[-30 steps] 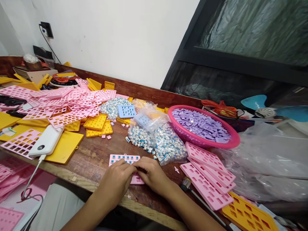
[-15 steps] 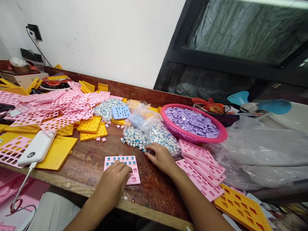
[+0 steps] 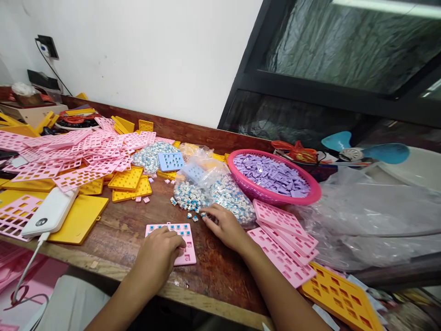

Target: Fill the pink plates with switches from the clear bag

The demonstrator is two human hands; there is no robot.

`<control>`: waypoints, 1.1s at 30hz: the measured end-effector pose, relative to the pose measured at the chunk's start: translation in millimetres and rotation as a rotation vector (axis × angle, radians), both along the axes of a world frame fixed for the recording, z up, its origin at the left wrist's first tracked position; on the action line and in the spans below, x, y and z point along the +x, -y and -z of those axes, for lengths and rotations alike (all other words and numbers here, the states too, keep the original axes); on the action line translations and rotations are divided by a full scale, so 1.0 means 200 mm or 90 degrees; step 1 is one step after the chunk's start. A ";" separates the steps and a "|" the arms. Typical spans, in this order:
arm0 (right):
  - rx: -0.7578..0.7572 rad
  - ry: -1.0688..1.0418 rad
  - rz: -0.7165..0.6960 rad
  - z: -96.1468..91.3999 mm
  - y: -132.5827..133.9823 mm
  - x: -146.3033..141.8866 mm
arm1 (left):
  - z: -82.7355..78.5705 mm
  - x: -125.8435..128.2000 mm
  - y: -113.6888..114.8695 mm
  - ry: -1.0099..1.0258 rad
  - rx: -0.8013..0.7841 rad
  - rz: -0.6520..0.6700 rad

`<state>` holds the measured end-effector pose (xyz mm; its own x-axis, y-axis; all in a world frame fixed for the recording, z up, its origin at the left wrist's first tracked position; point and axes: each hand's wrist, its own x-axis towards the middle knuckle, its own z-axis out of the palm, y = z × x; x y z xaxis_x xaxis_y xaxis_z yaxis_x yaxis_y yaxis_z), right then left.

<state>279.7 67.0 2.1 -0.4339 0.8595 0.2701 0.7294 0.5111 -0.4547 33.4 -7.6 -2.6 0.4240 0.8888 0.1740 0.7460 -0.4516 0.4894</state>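
Note:
My left hand rests over a small pink plate with square sockets. Blue-and-white keyboard switches fill its upper rows, while sockets on its right side show bare. Curled fingers hide the plate's middle, and whatever they pinch is out of sight. To the right, my right hand is at the near edge of a heap of loose switches spilling from a clear plastic bag. Its thumb and forefinger close on a switch at their tips. Stray switches lie just left of these fingers.
A pink basket of purple pieces stands behind pink plates and a yellow plate at right. Pink plates pile up at left, near a white power bank with a cable. The wooden table's front edge runs close.
My right hand has drawn slightly back from the heap, and a few loose switches now lie apart beside it. My left hand stays over the plate. The view has shifted a little.

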 end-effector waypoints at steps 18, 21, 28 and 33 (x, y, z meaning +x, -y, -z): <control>-0.148 -0.055 -0.128 0.02 0.16 -0.18 | 0.04 -0.03 0.01 0.046 0.052 -0.050; -0.139 -0.039 -0.165 -0.01 0.16 -0.16 | 0.02 -0.04 0.00 0.044 0.045 -0.040; -0.098 -0.027 -0.196 -0.01 0.17 -0.14 | -0.13 0.02 -0.24 -0.053 0.139 0.070; -0.036 0.025 -0.200 0.01 0.18 -0.14 | -0.14 0.13 -0.50 -0.187 0.133 0.260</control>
